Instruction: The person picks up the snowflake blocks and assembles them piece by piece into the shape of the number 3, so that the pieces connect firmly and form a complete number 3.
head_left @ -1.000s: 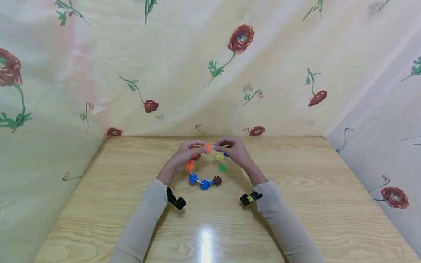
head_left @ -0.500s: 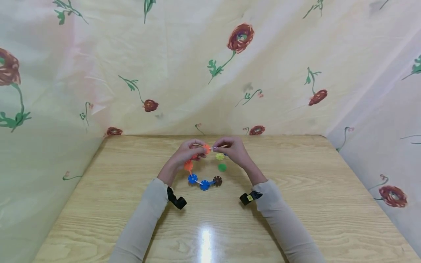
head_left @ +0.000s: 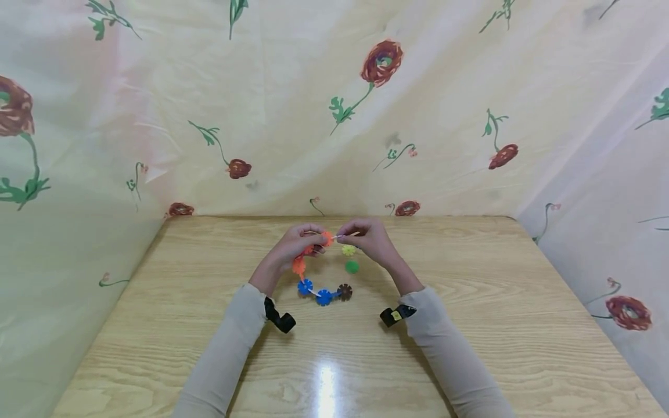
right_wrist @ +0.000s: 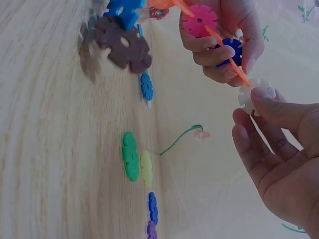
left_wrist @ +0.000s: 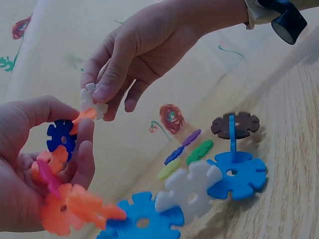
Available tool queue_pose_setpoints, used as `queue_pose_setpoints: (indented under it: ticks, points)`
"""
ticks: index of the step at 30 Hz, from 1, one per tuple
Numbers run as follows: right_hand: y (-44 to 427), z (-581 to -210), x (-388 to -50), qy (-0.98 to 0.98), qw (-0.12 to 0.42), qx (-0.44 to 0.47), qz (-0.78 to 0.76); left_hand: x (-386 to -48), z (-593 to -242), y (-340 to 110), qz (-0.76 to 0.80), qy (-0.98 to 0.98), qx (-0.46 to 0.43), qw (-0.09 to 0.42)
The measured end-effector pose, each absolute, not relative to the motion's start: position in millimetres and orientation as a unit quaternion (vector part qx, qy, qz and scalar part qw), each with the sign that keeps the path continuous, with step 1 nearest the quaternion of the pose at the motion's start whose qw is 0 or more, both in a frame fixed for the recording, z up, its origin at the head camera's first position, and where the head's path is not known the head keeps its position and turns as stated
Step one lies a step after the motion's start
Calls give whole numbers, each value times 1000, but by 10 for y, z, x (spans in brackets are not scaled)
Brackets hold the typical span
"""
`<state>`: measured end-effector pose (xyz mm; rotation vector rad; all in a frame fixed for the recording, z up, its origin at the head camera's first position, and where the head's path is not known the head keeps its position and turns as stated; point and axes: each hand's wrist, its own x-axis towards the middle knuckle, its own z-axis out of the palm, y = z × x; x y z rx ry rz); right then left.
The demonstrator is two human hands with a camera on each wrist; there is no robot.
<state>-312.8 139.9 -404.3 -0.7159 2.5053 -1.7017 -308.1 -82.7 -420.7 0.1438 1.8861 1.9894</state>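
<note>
My left hand (head_left: 296, 245) holds the upper end of a chain of slotted plastic snowflake discs, its fingers curled about the dark blue disc (left_wrist: 62, 136) and pink disc (right_wrist: 199, 21). From there the chain hangs down through orange discs (left_wrist: 57, 209), a light blue disc (left_wrist: 143, 219), a white disc (left_wrist: 192, 191) and another blue one to the brown disc (head_left: 344, 291) at its lower end. My right hand (head_left: 370, 241) pinches a second white disc (right_wrist: 247, 94) between thumb and fingers. That disc meets the orange end disc (left_wrist: 84, 115) edge to edge; how deep the slots engage cannot be told.
Loose discs lie on the wooden table (head_left: 470, 325) beyond the chain: green (head_left: 352, 267), yellow (head_left: 348, 250), dark blue (left_wrist: 173, 155) and purple (left_wrist: 191, 137). A light blue disc (right_wrist: 146, 86) also shows there. Flowered cloth (head_left: 292, 116) hangs behind the table.
Both hands stay close together and sink very slightly. The orange end disc turns a little beside the left fingers, and the chain's lower part shifts slightly toward me.
</note>
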Motion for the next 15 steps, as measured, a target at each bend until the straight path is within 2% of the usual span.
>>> queue_pose_setpoints:
  ticks: [15]
  points:
    - [1362,-4049,-3095,796,21,-225,-562,-3044,-4182,-812,708,680,63,181]
